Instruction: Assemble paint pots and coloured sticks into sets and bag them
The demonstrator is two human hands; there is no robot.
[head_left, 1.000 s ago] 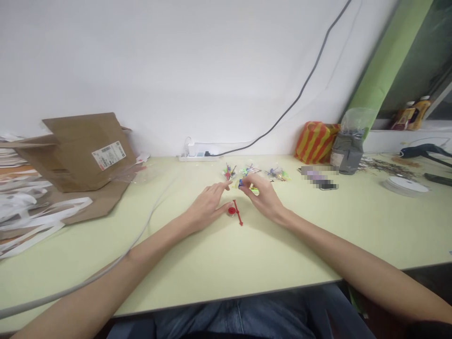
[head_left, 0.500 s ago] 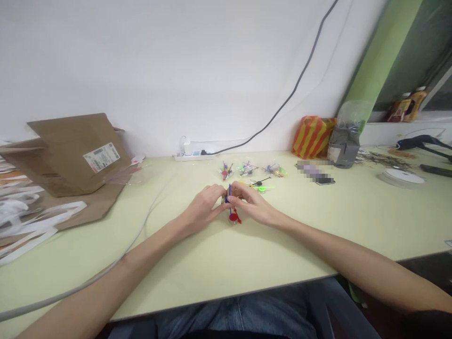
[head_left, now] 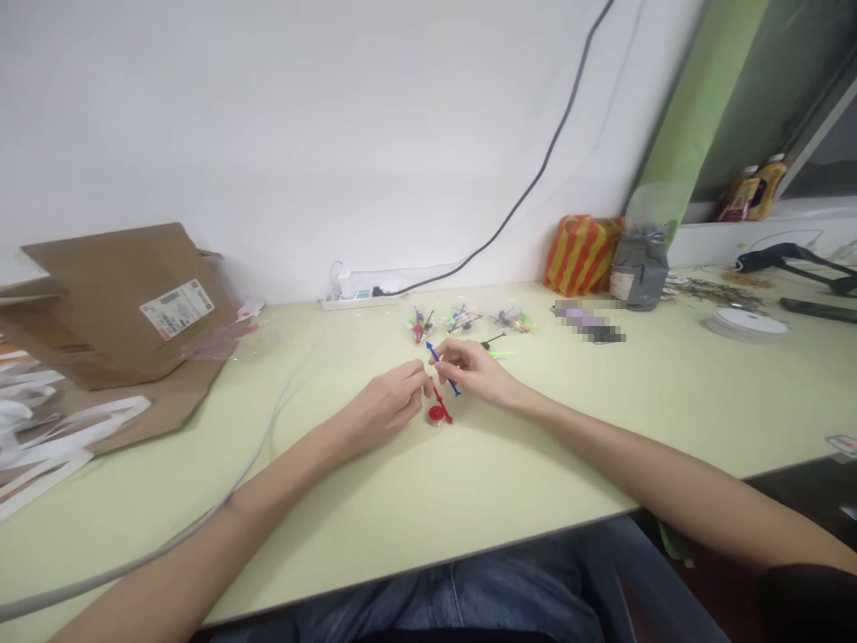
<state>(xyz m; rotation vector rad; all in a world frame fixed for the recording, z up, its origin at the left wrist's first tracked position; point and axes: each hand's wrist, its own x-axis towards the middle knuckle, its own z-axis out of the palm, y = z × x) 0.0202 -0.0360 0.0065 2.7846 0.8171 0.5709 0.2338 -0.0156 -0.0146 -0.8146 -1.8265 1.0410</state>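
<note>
Both my hands meet at the middle of the pale green table (head_left: 469,482). My right hand (head_left: 475,373) pinches a thin blue plastic stick (head_left: 443,368) that slants up to the left. My left hand (head_left: 388,406) has its fingers curled, fingertips touching the blue stick's lower part. Just below the fingertips lie a small red round cap (head_left: 436,415) and a red stick (head_left: 442,405) on the table. Behind the hands sit small clear bags of coloured plastic parts (head_left: 461,318), plus loose green and black sticks (head_left: 496,348).
A torn cardboard box (head_left: 127,304) and white strips lie at the left. A grey cable (head_left: 201,522) crosses the table's left front. At the back are a white power strip (head_left: 361,295), a striped orange bag (head_left: 581,254), a grey pouch (head_left: 639,263) and a tape roll (head_left: 746,323).
My right hand picked a blue piece from beyond the red parts and brought it back to my left hand. The blue stick, upright half a second ago, now slants.
</note>
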